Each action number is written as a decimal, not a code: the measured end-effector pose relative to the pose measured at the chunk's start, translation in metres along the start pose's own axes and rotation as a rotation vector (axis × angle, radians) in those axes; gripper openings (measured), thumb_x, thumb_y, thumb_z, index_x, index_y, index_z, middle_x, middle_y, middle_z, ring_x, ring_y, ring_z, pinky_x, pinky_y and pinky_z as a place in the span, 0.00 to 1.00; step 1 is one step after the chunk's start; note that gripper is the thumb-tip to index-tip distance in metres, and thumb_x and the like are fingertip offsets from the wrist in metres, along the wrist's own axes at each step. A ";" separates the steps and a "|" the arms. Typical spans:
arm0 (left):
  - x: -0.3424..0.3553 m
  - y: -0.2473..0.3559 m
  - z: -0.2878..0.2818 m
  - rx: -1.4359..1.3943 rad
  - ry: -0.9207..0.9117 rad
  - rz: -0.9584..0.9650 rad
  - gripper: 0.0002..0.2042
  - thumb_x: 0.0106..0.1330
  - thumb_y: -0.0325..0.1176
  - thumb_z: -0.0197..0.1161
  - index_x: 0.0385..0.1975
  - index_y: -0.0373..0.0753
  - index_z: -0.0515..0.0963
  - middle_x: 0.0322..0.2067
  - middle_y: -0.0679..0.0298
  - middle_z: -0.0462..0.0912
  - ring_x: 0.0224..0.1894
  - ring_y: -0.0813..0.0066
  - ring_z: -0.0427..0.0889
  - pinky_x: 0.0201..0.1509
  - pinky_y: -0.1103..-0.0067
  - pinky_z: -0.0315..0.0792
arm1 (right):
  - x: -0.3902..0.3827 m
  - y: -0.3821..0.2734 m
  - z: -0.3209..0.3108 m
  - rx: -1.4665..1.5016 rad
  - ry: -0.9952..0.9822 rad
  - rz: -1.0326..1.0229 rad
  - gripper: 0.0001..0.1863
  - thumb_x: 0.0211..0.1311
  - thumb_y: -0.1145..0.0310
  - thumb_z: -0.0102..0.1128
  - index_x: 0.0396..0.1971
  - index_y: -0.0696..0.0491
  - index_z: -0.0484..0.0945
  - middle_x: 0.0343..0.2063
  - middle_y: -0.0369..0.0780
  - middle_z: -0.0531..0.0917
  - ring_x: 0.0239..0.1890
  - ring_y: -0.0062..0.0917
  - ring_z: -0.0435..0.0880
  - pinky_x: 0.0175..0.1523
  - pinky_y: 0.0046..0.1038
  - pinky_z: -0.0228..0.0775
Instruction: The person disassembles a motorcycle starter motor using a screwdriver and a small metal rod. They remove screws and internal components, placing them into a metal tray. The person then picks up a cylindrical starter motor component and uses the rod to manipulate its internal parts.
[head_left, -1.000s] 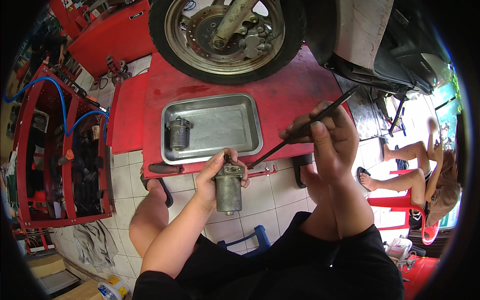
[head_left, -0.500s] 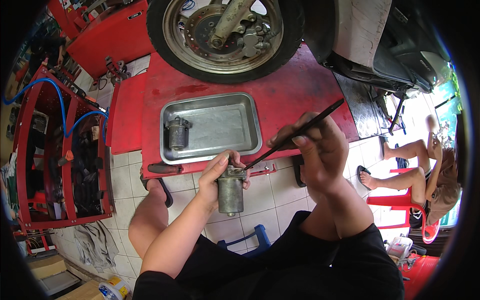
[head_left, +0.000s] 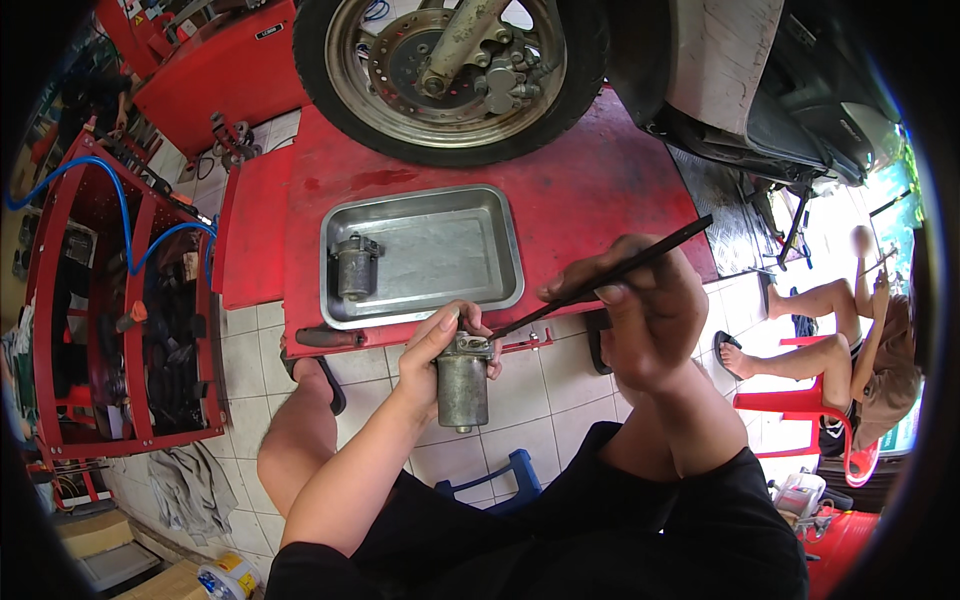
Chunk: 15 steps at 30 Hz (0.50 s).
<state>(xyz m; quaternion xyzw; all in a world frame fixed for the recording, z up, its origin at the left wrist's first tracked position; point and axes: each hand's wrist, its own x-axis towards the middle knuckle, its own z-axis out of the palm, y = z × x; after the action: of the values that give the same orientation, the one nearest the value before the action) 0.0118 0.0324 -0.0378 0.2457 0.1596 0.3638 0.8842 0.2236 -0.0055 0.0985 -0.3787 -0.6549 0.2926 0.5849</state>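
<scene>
My left hand (head_left: 427, 362) is wrapped round the upper part of a grey metal starter motor (head_left: 463, 395), holding it roughly upright with a small stub at its lower end. In my right hand (head_left: 650, 310) is a long, slim, dark stick-like tool (head_left: 620, 268), pinched between thumb and fingers. Its thin tip reaches the top end of the motor; whether it touches is too small to tell. A second, similar starter motor (head_left: 356, 268) stands in the left part of a shallow metal tray (head_left: 507, 245) beyond my hands.
The tray rests on a red lift platform (head_left: 590, 180) under a scooter's front wheel (head_left: 450, 150). A dark-handled tool (head_left: 330, 338) lies at the platform's near edge. A red shelf cart (head_left: 140, 440) stands left, a blue stool (head_left: 515, 480) below. A person (head_left: 885, 350) sits at right.
The slim tool's outer end has swung right and lower, and my right hand has shifted slightly right with it. My left hand and the starter motor stay almost where they were.
</scene>
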 end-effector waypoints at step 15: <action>0.000 0.001 0.002 0.034 -0.003 0.002 0.23 0.69 0.54 0.59 0.41 0.37 0.70 0.31 0.49 0.80 0.31 0.60 0.82 0.38 0.69 0.77 | -0.003 0.001 0.000 0.039 -0.031 -0.017 0.08 0.67 0.88 0.51 0.44 0.67 0.71 0.34 0.49 0.88 0.41 0.33 0.91 0.48 0.29 0.83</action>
<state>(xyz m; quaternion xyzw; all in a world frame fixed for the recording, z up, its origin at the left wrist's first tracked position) 0.0128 0.0321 -0.0356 0.2617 0.1640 0.3617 0.8797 0.2242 -0.0069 0.0960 -0.3572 -0.6614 0.3062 0.5842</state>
